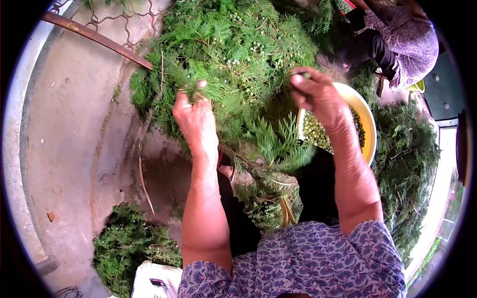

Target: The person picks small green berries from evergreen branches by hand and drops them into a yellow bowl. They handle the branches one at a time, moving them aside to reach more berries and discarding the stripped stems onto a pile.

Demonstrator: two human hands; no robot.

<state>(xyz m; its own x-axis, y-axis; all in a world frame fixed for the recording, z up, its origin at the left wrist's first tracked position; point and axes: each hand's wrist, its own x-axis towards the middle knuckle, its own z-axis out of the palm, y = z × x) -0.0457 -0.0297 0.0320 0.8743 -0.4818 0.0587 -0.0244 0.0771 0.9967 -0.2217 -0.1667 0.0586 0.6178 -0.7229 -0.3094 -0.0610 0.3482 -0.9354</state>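
Observation:
My left hand [195, 114] is closed around a leafy evergreen sprig [198, 79], blurred by motion, above a big heap of cut branches [238, 54]. Small pale-green cones [256, 48] dot that heap. With thumb and fingers together, my right hand [318, 94] is raised by the left rim of a yellow bucket [366, 116]. A small green cone [306, 75] shows at its fingertips, partly hidden and slightly blurred. Inside the bucket lie many small green cones [315, 131], partly covered by my right forearm. A feathery green branch [278, 139] lies between my arms.
Another person [397, 39] sits at the upper right. More cut greenery [402, 169] lies along the right, and a smaller pile [129, 238] at lower left. Beside that pile, a phone [158, 283] rests on a white bag [146, 278]. A wooden bar [99, 40] crosses the upper left.

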